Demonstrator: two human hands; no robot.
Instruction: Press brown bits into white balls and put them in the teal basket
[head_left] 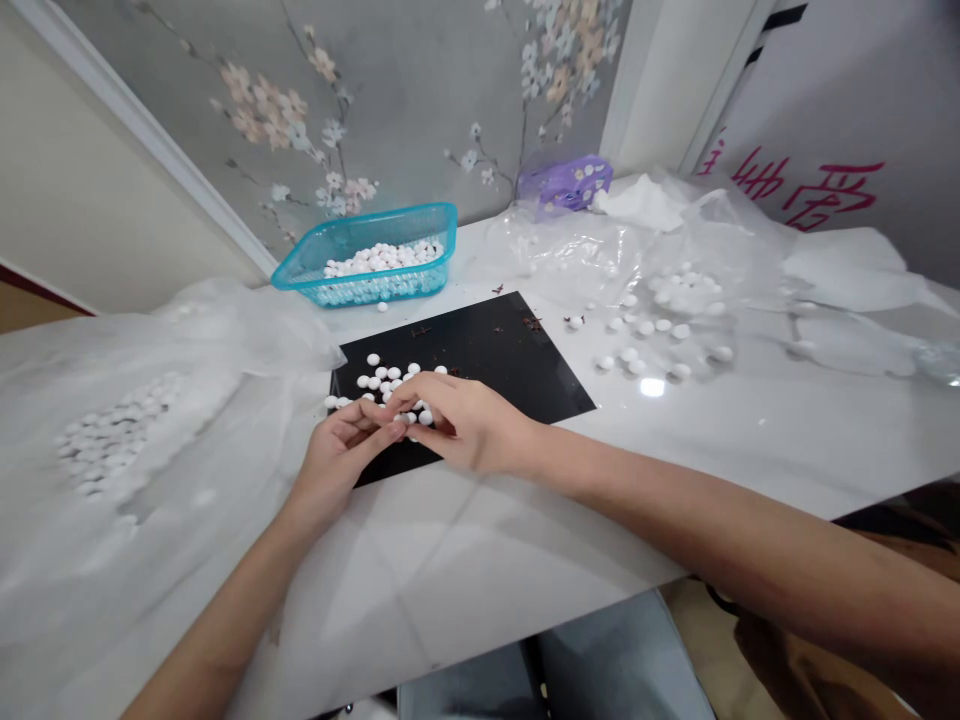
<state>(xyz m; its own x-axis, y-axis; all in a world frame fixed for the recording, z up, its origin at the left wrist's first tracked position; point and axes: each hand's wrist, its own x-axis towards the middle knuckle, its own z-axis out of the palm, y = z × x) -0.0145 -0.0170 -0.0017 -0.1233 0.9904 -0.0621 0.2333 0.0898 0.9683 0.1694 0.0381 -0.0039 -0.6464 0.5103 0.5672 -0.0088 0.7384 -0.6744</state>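
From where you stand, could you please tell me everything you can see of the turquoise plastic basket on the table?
The turquoise plastic basket is shallow, rectangular and translucent, with a flat rim and sloping walls. A heap of white round pellets lies inside, showing through the front wall. It sits level on the white marble-look table, beyond the black sheet and near the wall. Neither hand touches it.
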